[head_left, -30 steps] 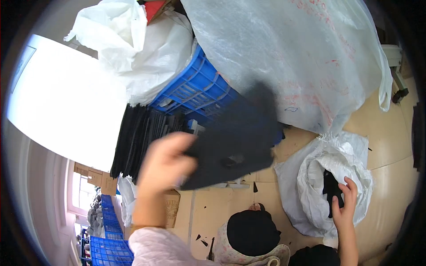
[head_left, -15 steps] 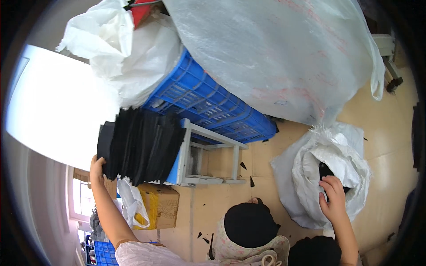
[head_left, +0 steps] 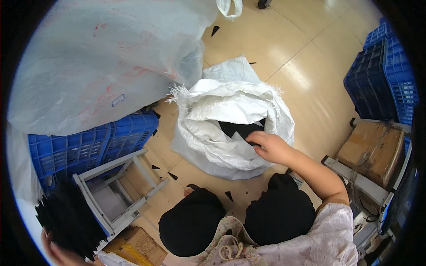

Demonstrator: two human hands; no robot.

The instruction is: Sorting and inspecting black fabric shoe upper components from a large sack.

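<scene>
At the lower left, my left hand (head_left: pixel 55 250) lies along the outer edge of a thick stack of black fabric pieces (head_left: pixel 73 217). Its fingers are stretched out and partly cut off by the dark rim of the picture. My right hand (head_left: pixel 271 146) reaches over the mouth of a white woven sack (head_left: pixel 199 153), fingers loosely bent and thumb apart, with nothing visible between them. Dark material (head_left: pixel 235 128) shows inside the sack just beyond my fingertips. The sack's rim is rolled outward and frayed.
A large translucent plastic bag (head_left: pixel 111 62) bulges at the upper left above blue crates (head_left: pixel 93 148). Beside the stack stands a grey metal frame (head_left: pixel 95 201). Blue crates (head_left: pixel 386 75) and a taped cardboard box (head_left: pixel 370 148) are at right. Black scraps (head_left: pixel 173 176) dot the tiled floor.
My view has swung right and down, bringing the sack to the middle. My left hand remains by the black stack; my right hand is still at the sack's mouth.
</scene>
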